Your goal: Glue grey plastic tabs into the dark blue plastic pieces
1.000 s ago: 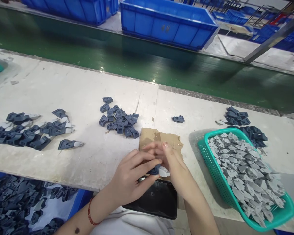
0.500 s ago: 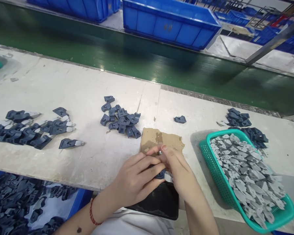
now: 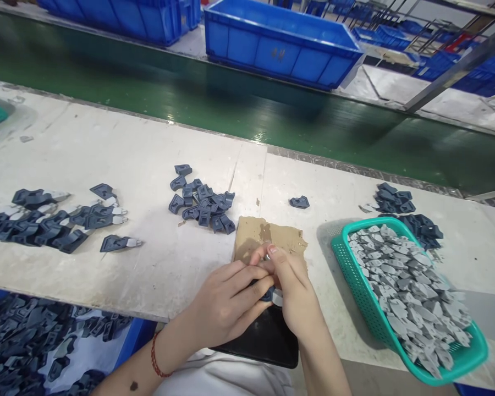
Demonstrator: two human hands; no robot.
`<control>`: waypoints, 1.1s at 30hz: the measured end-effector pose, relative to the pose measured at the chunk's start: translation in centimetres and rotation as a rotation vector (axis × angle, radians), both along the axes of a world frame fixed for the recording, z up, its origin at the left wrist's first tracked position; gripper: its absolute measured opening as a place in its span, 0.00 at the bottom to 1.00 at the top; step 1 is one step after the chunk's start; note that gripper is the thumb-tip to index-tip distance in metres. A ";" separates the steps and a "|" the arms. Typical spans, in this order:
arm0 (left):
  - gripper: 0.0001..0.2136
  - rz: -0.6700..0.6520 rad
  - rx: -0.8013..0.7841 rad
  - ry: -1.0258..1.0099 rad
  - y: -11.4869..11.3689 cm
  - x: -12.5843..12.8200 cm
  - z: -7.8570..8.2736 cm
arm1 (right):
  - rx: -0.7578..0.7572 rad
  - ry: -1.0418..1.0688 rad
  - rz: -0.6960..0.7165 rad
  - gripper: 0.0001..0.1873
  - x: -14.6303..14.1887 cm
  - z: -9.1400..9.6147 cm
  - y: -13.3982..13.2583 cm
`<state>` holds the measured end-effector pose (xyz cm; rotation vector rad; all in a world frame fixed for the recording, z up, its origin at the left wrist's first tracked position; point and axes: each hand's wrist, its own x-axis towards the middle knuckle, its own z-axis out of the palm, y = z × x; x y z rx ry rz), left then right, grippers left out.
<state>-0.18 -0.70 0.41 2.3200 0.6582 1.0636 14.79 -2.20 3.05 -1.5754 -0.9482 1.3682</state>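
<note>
Low centre of frame: bare left hand, knuckles up, fingers curled inward and pinching; bare right hand pressed against it, fingertips closed together. Forearms angling in from bottom edge.

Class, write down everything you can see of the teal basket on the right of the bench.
The teal basket is a shallow, rectangular plastic tray with perforated walls and a smooth rim. It sits on the white workbench, turned diagonally, to the right of the left hand and right hand; neither touches it. Small light-grey parts heap it full. Dark blue parts lie just behind its far corner.
</note>
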 end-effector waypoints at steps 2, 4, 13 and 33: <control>0.11 -0.010 0.005 0.007 0.0 -0.1 -0.1 | 0.022 -0.003 0.014 0.26 0.0 -0.2 0.0; 0.11 -0.025 0.009 0.015 0.0 -0.1 -0.1 | 0.037 0.008 0.033 0.26 0.1 -0.4 0.0; 0.08 -0.033 -0.353 -0.123 0.2 -1.2 1.4 | 0.091 -0.092 0.025 0.27 2.8 2.3 -1.5; 0.13 0.804 -0.053 0.505 3.5 -14.7 0.0 | -0.116 -1.117 -0.166 0.21 15.5 0.2 -0.8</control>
